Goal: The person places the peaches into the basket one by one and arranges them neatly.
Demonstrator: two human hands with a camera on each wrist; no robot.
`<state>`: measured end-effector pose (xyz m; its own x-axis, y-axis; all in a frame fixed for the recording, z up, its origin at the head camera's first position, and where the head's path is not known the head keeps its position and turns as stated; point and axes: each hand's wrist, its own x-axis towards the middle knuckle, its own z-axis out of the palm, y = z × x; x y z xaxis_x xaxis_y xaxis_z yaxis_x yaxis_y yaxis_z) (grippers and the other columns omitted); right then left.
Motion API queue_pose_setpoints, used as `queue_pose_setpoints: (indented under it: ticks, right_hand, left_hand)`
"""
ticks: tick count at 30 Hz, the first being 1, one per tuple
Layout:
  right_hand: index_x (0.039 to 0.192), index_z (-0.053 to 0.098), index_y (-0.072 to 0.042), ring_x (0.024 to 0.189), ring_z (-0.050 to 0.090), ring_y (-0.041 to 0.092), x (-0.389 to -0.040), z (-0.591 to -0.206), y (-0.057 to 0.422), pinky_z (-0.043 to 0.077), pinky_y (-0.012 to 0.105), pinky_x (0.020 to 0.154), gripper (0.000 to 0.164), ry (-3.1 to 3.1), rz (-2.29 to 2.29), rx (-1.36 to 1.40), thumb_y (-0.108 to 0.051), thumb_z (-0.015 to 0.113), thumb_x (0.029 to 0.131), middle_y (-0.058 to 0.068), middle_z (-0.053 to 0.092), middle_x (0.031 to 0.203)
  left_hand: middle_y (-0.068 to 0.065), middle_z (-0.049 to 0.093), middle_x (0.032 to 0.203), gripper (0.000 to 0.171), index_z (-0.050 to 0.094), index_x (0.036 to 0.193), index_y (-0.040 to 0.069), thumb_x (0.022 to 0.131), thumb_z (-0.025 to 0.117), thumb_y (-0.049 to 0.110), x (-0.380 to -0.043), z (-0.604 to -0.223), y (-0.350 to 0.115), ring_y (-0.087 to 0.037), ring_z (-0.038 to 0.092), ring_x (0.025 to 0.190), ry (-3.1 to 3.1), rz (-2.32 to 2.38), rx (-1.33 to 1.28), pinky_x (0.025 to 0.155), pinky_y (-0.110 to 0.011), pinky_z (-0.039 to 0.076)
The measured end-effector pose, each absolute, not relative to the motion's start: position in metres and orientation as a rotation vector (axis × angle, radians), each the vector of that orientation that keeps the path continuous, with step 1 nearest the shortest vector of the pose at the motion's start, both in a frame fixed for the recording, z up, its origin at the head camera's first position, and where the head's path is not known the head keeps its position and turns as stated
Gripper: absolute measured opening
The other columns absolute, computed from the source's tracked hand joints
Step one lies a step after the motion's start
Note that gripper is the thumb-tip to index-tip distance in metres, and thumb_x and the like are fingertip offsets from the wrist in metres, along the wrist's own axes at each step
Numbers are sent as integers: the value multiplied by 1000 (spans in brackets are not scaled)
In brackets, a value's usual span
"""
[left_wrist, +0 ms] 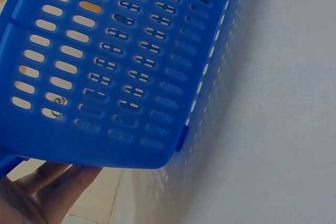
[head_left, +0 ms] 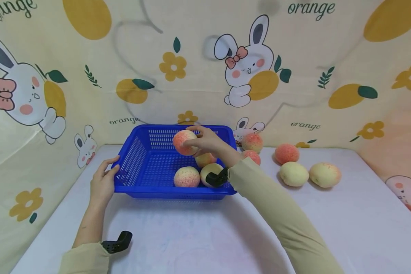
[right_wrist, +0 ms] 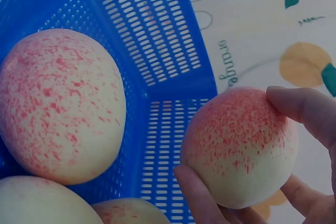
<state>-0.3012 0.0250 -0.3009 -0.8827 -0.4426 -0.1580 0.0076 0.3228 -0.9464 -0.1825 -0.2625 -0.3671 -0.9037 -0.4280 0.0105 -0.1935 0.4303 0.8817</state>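
Note:
In the head view a blue plastic basket (head_left: pixel 147 189) stands on the white table. My left hand (head_left: pixel 102 184) grips its left rim, and in the left wrist view those fingers (left_wrist: pixel 68 187) show beside the slotted basket wall (left_wrist: pixel 113 148). My right hand (head_left: pixel 209 141) holds a pink-and-cream peach (head_left: pixel 184 142) above the basket's inside, pinched between thumb and fingers, as the right wrist view also shows. Below it, a speckled peach (head_left: pixel 187 177), a paler peach (head_left: pixel 209 170) and a partly covered peach (head_left: pixel 205 160) lie at the basket's right side.
Several peaches lie on the table right of the basket: a red one (head_left: pixel 287 153), two pale ones (head_left: pixel 294 174), and two more reddish ones (head_left: pixel 252 143) close by the basket's right wall. A cloth printed with rabbits and oranges (head_left: pixel 198 102) hangs behind the table.

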Motion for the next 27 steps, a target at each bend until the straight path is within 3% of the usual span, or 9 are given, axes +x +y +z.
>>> queue_pose_setpoints:
  ticks: [7,10,19,27]
  right_hand:
    - [141,43,-17,108,61,31,-303,-307,12,56,42,77,64,2214,-1511,-387,-19,73,84,19,49,132]
    - [141,44,-17,113,58,32,-304,-308,7,55,44,80,64,2243,-1447,-385,-19,73,84,19,47,136]
    - [140,48,-16,94,61,25,-305,-314,0,54,41,79,64,2374,-1168,-375,-15,75,82,16,54,130]
    - [137,52,-17,103,59,27,-307,-315,-4,53,41,81,62,2445,-1047,-430,-13,75,81,15,55,130]
  left_hand:
    - [-24,50,139,42,47,141,23,102,39,35,-181,-365,-263,-42,54,119,-2449,-1474,539,81,-35,43]
    - [-24,50,139,41,47,141,23,102,39,35,-181,-364,-262,-42,54,119,-2444,-1475,539,81,-35,42]
    - [-24,53,136,41,49,140,23,101,41,34,-183,-366,-261,-40,57,115,-2436,-1480,533,75,-27,42]
    - [-23,51,139,42,46,142,25,101,40,36,-182,-367,-264,-40,55,119,-2440,-1502,529,78,-30,43]
